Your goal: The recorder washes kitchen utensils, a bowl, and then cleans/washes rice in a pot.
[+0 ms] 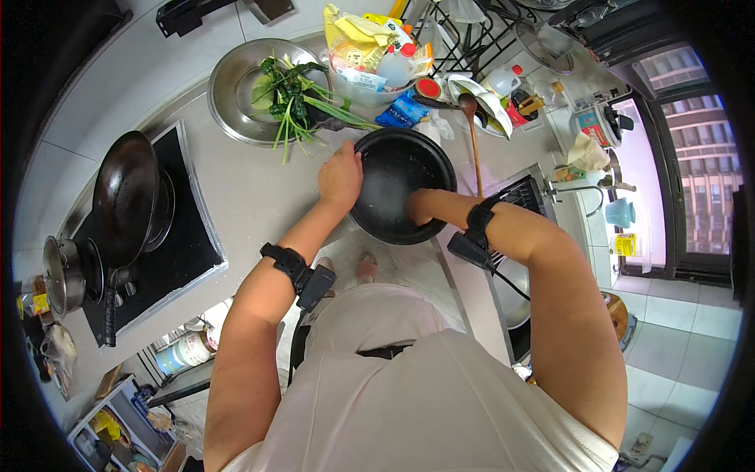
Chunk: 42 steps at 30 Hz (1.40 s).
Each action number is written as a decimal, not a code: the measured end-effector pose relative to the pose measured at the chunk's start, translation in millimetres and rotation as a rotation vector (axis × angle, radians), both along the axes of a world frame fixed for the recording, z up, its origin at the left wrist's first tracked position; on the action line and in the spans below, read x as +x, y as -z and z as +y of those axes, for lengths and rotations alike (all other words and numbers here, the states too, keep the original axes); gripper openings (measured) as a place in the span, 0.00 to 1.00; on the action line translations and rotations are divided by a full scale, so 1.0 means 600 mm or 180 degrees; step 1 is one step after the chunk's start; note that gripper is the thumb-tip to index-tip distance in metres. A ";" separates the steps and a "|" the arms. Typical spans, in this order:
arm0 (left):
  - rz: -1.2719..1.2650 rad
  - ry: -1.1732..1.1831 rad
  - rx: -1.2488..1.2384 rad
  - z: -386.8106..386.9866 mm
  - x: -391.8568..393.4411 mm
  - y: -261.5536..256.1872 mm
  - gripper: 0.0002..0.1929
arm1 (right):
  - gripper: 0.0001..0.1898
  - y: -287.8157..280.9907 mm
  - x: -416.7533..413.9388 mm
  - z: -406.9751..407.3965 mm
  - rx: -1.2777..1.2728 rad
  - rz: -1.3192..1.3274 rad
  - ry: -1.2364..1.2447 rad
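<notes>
A round black pot (394, 168), probably a rice-cooker inner pot, is tilted at the counter's front edge with its mouth towards me. My left hand (342, 177) grips its rim on the upper left, the thumb at the inner side. Inside the pot, low on the right, is my right hand (420, 206); it is blurred and its fingers are mostly hidden. A few pale specks show on the dark inner wall. Just beyond the pot lie leafy greens (289, 97) with long stalks, in and over the edge of a wide steel basin (227, 97).
A wok (125, 194) and a lidded steel pot (62, 274) stand on the black cooktop (183, 236) at left. Behind are a tub of packets (365, 88), a blue packet (404, 111) and a wooden spoon (474, 141). To the right is a sink with a faucet (572, 189).
</notes>
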State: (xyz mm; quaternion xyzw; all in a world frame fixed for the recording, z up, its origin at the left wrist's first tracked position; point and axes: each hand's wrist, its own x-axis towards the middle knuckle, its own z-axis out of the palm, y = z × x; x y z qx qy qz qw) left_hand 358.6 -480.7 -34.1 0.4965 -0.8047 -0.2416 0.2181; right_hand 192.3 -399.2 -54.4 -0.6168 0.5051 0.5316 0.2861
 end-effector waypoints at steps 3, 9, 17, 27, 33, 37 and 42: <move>-0.0024 -0.0009 0.0018 -0.001 0.004 0.001 0.09 | 0.19 -0.015 -0.009 -0.002 -0.0523 0.0105 -0.0417; 0.0048 0.0130 -0.0074 -0.008 0.004 0.006 0.09 | 0.17 0.017 -0.033 -0.054 -0.1708 -0.0241 -0.1571; 0.0111 0.0266 -0.0165 -0.013 -0.001 0.010 0.08 | 0.16 0.037 -0.006 -0.087 -0.2052 -0.1176 -0.2025; 0.0041 0.0171 -0.0078 -0.010 -0.013 0.003 0.08 | 0.27 0.068 -0.006 0.008 -0.0559 -0.1321 -0.0577; -0.0031 0.0169 -0.0147 -0.006 -0.005 -0.005 0.08 | 0.25 0.063 0.056 -0.010 -0.1757 -0.1992 -0.0037; -0.0112 0.0111 -0.0220 -0.009 -0.008 0.006 0.08 | 0.30 0.017 0.053 -0.028 -0.1694 -0.1445 -0.0052; -0.0158 0.0209 -0.0149 -0.018 -0.004 0.027 0.11 | 0.30 -0.027 0.052 -0.007 -0.0773 -0.1195 0.0446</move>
